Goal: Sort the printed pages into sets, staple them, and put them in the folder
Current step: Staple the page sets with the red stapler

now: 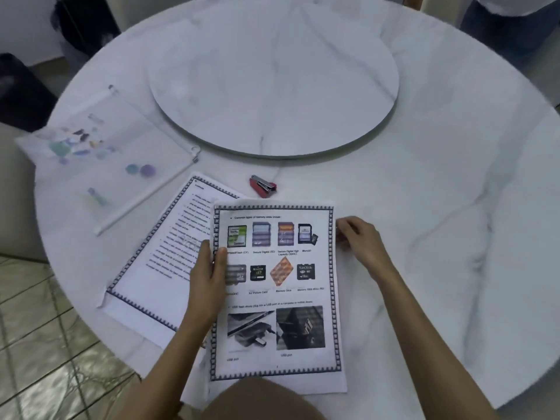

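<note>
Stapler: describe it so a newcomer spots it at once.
On the round marble table, look just in front of the raised turntable. The stapler lies there, beyond the top edge of the picture page. It alone is small and red.

White marble table [424, 207] with grey veins. At twelve o'clock of the white, blue-bordered picture page [277, 298], a red stapler [263, 187]. At ten o'clock, a translucent folder [106, 140] with pastel shapes.

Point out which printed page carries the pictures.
The picture page gripped by the left hand, nearest the person: it shows memory cards and USB ports. The text page to its left holds only text.
</note>
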`<action>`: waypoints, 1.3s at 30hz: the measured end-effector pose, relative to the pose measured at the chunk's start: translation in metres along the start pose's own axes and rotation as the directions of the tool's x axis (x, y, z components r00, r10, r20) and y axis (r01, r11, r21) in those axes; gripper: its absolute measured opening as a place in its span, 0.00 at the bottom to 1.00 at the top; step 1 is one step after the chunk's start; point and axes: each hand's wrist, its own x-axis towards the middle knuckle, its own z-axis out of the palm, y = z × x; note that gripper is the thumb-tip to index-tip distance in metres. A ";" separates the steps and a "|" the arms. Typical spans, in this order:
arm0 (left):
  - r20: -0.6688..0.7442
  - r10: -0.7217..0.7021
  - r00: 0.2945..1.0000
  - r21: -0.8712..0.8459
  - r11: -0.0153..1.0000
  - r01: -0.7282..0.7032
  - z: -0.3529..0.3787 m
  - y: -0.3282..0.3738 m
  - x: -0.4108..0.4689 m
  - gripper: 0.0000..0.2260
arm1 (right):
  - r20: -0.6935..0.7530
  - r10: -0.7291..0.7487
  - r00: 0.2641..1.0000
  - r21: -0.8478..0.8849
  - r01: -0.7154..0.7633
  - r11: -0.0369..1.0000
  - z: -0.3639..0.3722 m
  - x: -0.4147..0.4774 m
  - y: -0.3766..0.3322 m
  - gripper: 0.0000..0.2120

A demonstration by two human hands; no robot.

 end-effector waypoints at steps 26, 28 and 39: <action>-0.190 -0.129 0.973 0.059 0.988 0.143 -0.072 -0.028 -0.008 0.06 | 0.208 -0.273 0.939 -0.546 0.343 0.764 0.112 0.089 -0.084 0.15; -0.173 -0.104 0.979 0.076 0.990 0.119 -0.070 -0.027 -0.006 0.06 | 0.120 -0.255 0.959 -0.435 0.282 0.855 0.102 0.082 -0.084 0.14; -0.009 0.060 0.998 0.107 0.993 -0.059 -0.037 0.008 -0.012 0.07 | 0.068 -0.235 0.970 0.731 0.111 0.673 -0.001 -0.010 -0.092 0.20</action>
